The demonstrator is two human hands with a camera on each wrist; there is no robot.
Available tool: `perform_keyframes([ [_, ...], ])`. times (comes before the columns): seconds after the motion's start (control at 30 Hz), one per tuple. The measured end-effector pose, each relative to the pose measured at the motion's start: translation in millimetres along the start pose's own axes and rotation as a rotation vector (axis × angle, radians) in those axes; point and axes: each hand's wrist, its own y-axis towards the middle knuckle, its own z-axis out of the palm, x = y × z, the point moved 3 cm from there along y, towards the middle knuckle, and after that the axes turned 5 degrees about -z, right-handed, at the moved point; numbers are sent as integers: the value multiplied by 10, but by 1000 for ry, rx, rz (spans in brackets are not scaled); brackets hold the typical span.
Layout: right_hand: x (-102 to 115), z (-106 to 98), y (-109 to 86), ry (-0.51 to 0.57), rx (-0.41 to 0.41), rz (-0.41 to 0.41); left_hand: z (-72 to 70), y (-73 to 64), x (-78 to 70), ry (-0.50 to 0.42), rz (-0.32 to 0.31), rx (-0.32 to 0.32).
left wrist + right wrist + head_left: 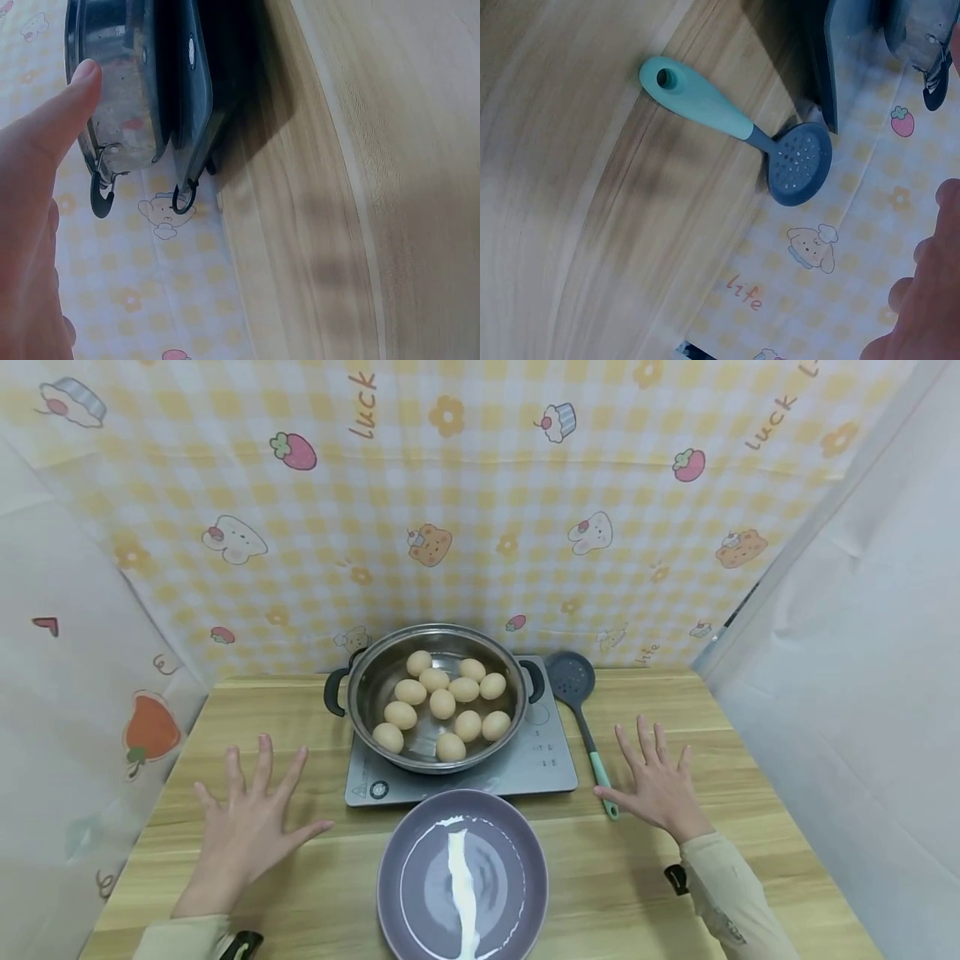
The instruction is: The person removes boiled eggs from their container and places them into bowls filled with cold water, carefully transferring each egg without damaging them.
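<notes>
Both hands are spread above the table with nothing in them. My left hand (251, 831) is at the left, its thumb pointing toward the purple plate (390, 893). My right hand (660, 789) is at the right, its thumb overlapping the green handle of the skimmer (573, 681) in the head view. In the right wrist view the skimmer (799, 165) shows its perforated dark grey head and green grip. A steel pot (442, 768) with two black handles holds several light brown eggs (442, 703) and sits on an induction cooker (525, 781).
The wooden table (300, 902) runs back to a yellow checked cloth (480, 568) hanging behind the pot. White sheets (840, 652) close off both sides. The plate lies in front of the cooker, the skimmer to its right.
</notes>
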Motion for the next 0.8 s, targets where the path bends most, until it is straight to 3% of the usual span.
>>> perform_keyframes([
  [0.33,10,33,-3,23,7,-5,-29,-3,-82,-21,3,2],
  [0.8,-12,276,3,45,52,18,-117,-82,-473,-102,32,66],
])
